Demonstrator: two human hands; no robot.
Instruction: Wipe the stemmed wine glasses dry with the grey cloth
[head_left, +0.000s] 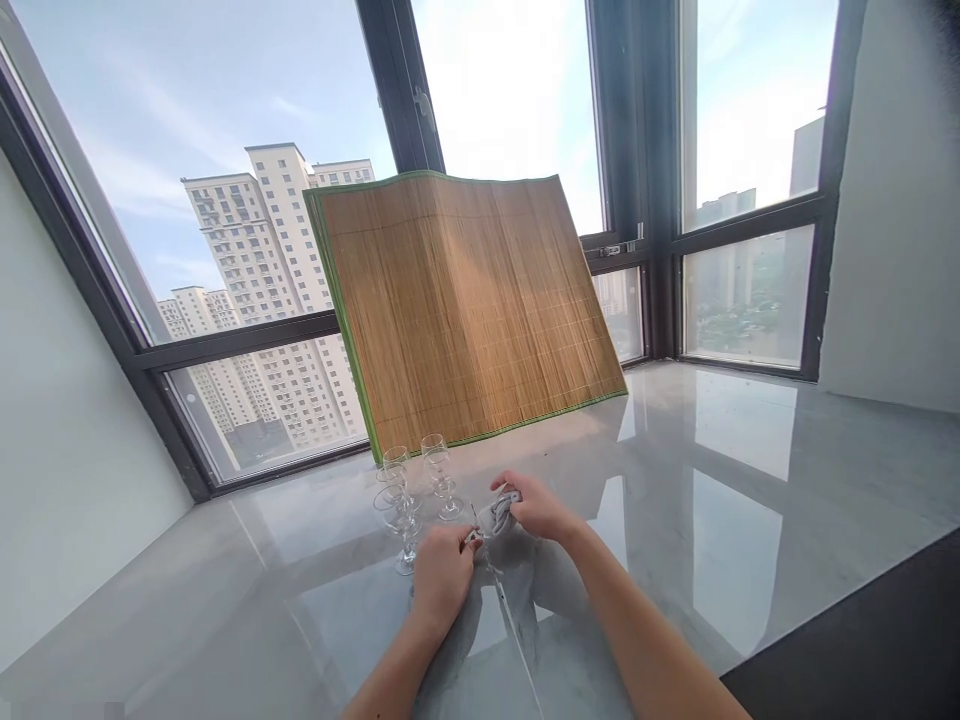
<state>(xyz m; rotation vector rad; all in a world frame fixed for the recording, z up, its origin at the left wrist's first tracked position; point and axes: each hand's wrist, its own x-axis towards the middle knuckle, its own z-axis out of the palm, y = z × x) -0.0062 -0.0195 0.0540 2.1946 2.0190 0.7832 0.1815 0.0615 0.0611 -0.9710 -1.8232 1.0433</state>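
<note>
A bunched grey cloth (501, 510) is held in the closed grip of the right hand (536, 508), over the stone ledge (225, 620); what looks like a glass stem (475, 535) is pinched by the left hand (442, 570), probably for steadiness; whether the cloth sits inside a bowl cannot be told; upright stemmed glasses (407, 510) are grouped left, perhaps clear of the hands' movement.
</note>
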